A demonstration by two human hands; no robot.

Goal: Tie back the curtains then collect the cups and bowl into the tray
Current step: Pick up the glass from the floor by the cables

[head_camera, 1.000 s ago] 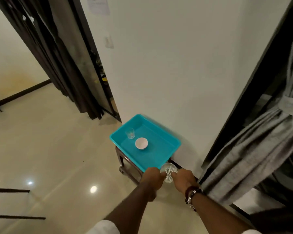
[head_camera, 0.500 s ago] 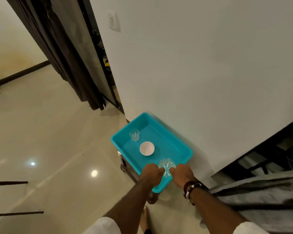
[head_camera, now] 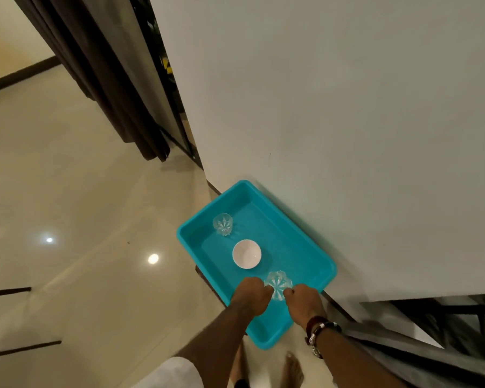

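A turquoise tray [head_camera: 300,239] stands on a small dark stool against the white wall. Inside it, a clear cut-glass cup [head_camera: 222,224] stands near the far left corner and a small white bowl [head_camera: 247,254] sits in the middle. A second clear glass cup [head_camera: 278,284] is over the tray's near part, held between both hands. My left hand [head_camera: 249,296] grips its left side and my right hand [head_camera: 301,301], with a bracelet and watch on the wrist, grips its right side. Whether the cup touches the tray floor I cannot tell.
A dark brown curtain [head_camera: 101,74] hangs at a doorway on the upper left. Grey curtain fabric [head_camera: 403,357] shows at the lower right beside a dark frame. Glossy beige floor tiles [head_camera: 76,219] spread to the left. My bare feet [head_camera: 291,371] stand below the tray.
Both hands have carried the glass cup forward from the tray's near edge to over its inside. The view has tilted down and nearer, so the tied grey curtain has mostly left the frame.
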